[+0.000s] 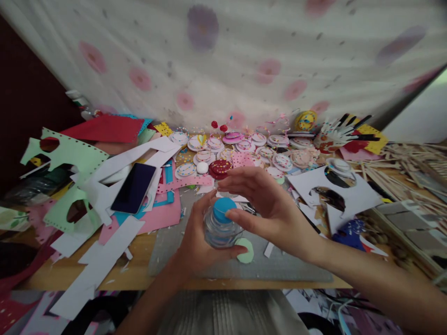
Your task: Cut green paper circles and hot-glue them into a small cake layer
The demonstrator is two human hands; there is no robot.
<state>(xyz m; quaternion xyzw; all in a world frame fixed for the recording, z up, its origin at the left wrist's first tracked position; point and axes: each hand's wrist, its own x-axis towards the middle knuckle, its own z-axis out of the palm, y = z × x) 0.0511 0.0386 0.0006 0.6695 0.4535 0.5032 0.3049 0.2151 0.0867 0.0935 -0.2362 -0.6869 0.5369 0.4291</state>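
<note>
A clear bottle (218, 232) with a blue cap (224, 210) stands in front of me over the grey cutting mat (286, 265). My left hand (197, 242) is wrapped round its left side and front. On the right, my right hand (268, 209) is arched beside the cap, its fingers stretched out and apart from the thumb. The thumb tip comes close to the cap's edge; whether it touches, I cannot tell. Close to my left thumb tip is a round pale green paper disc (245, 253).
Several small decorated paper hats (281, 161) crowd the back. To the left, a phone (133, 188) lies on paper scraps. At right are cut white paper (335, 188), a cup of pens (326, 142) and many wooden sticks (401, 163). The table edge runs close in front.
</note>
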